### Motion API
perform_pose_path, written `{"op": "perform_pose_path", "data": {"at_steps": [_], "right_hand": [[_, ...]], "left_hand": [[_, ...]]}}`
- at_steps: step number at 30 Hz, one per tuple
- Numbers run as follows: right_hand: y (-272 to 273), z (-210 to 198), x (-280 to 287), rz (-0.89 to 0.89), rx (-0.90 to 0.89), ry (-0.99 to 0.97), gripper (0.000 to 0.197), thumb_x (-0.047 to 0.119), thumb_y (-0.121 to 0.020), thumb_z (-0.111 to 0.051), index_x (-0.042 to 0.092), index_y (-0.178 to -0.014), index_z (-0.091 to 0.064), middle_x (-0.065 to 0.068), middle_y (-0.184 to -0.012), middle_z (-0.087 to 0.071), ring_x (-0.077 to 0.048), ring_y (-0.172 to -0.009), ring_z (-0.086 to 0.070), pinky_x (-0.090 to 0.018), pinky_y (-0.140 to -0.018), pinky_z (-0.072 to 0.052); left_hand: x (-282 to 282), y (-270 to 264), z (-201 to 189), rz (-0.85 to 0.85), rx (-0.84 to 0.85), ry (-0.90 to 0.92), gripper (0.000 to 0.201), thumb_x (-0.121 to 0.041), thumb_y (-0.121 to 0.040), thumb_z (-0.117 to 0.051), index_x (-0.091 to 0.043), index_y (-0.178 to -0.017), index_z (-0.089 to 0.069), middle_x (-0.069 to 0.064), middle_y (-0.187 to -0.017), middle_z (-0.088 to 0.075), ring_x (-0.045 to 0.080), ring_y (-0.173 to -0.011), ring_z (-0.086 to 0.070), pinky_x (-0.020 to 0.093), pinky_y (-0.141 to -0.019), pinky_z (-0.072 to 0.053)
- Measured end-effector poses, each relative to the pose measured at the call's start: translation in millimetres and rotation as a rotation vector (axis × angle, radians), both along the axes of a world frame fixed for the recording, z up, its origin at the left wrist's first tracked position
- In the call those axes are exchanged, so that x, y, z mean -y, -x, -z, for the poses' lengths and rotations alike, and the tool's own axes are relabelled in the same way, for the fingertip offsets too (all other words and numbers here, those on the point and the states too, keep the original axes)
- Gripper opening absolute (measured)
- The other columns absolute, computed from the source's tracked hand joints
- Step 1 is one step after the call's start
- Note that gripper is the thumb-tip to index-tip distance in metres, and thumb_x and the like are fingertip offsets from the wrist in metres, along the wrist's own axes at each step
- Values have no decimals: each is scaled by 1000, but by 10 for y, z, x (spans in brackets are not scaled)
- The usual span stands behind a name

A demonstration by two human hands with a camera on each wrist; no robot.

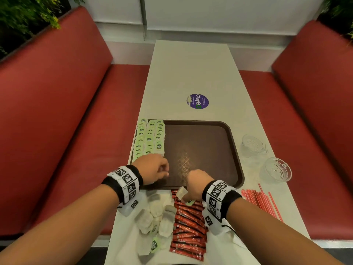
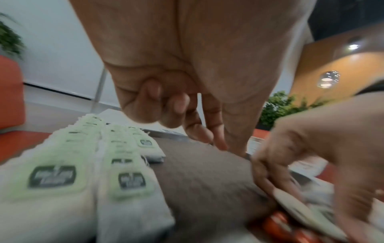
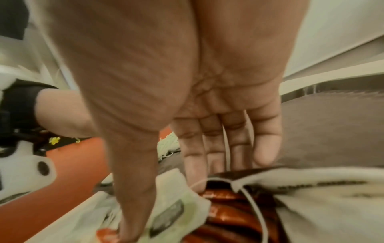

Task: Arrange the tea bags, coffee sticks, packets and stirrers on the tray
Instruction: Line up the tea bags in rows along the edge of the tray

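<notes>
A brown tray (image 1: 202, 150) lies mid-table with rows of green-tagged tea bags (image 1: 150, 138) along its left side. My left hand (image 1: 162, 172) hovers over the tray's near left part, just in front of the rows of tea bags (image 2: 124, 177). Its outer fingers are curled in, the others point down at the tray (image 2: 203, 177), and it holds nothing. My right hand (image 1: 188, 196) is at the tray's near edge and pinches a tea bag (image 1: 181, 194) between thumb and fingers, above the red coffee sticks (image 1: 188, 226). The right wrist view shows that tea bag (image 3: 178, 213) under my thumb.
Loose tea bags (image 1: 154, 217) lie in a heap left of the coffee sticks. Red stirrers (image 1: 261, 201) lie at the near right. Two clear glass cups (image 1: 252, 145) (image 1: 277, 170) stand right of the tray. Red benches flank the table.
</notes>
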State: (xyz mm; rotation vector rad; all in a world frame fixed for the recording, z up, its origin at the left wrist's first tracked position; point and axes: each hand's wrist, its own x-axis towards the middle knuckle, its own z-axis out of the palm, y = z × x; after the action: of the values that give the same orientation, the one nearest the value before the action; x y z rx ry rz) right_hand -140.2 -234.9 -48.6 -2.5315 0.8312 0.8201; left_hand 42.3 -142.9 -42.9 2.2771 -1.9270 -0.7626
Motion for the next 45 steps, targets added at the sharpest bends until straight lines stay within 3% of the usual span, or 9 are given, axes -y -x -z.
{"op": "perform_pose_path", "data": {"at_steps": [9, 15, 22, 26, 31, 36, 40, 43, 45], "right_hand": [[-75, 20, -194, 82, 8, 79, 28, 29, -81, -81, 10, -94, -64, -5, -95, -64, -26, -86, -65, -38, -80, -58], [-32, 27, -181, 94, 93, 10, 22, 23, -86, -67, 23, -68, -54, 0, -81, -65, -24, -80, -64, -30, -67, -50], [-4, -53, -151, 167, 305, -87, 12, 16, -86, -68, 25, -92, -62, 4, -98, -65, -16, -90, -60, -23, -69, -44], [22, -49, -115, 193, 408, -111, 16, 25, -85, -72, 23, -76, -59, 6, -80, -62, -13, -74, -58, -20, -56, -38], [-3, -65, -123, 209, 560, -208, 7, 19, -85, -61, 23, -84, -67, 7, -87, -68, -14, -79, -63, -29, -69, -51], [-103, -150, -117, 152, 685, -330, 20, 11, -84, -59, 22, -78, -44, 4, -74, -54, -18, -67, -50, -36, -66, -44], [-204, -175, -151, 31, 661, -343, 30, 23, -81, -74, 29, -100, -52, 14, -81, -56, -1, -73, -55, -19, -67, -43], [-281, -184, -138, 33, 728, -273, 14, 25, -87, -73, 27, -91, -60, 16, -77, -54, 3, -71, -52, -15, -65, -36], [-313, -175, -110, 75, 729, -240, 7, 25, -89, -71, 25, -87, -64, 18, -78, -54, 1, -74, -52, -18, -69, -38]], "left_hand": [[-584, 495, 299, 237, -17, -138, 42, -59, -78, -71, -29, -106, -65, -7, -102, -60, 13, -87, -56, 30, -76, -49], [-646, 567, 333, 230, -89, -39, 32, -44, -75, -79, -27, -96, -61, -15, -93, -53, 8, -82, -52, 25, -70, -37], [-632, 524, 315, 319, -95, -61, 20, -34, -84, -72, -23, -101, -73, -6, -106, -63, 13, -96, -60, 31, -80, -48], [-596, 383, 249, 198, -151, -23, 14, -38, -89, -68, -28, -99, -69, -13, -95, -65, 8, -86, -59, 27, -77, -46], [-551, 111, 129, -43, -303, 54, 12, -32, -93, -66, -25, -103, -69, -12, -85, -69, 3, -73, -61, 22, -73, -50], [-516, -54, 102, -191, -426, 163, 13, -18, -95, -63, -29, -102, -63, -8, -87, -72, 5, -76, -65, 23, -74, -52], [-475, -68, 59, -210, -445, 203, 16, -12, -96, -61, -26, -103, -60, -1, -90, -73, 11, -77, -65, 25, -73, -53], [-446, -70, 41, -199, -410, 227, 14, -17, -95, -62, -24, -107, -64, -8, -94, -72, 10, -85, -66, 28, -78, -53], [-435, -63, -24, -227, -360, 308, 12, -24, -99, -58, -22, -104, -69, -12, -83, -67, -1, -76, -60, 21, -72, -47]]}}
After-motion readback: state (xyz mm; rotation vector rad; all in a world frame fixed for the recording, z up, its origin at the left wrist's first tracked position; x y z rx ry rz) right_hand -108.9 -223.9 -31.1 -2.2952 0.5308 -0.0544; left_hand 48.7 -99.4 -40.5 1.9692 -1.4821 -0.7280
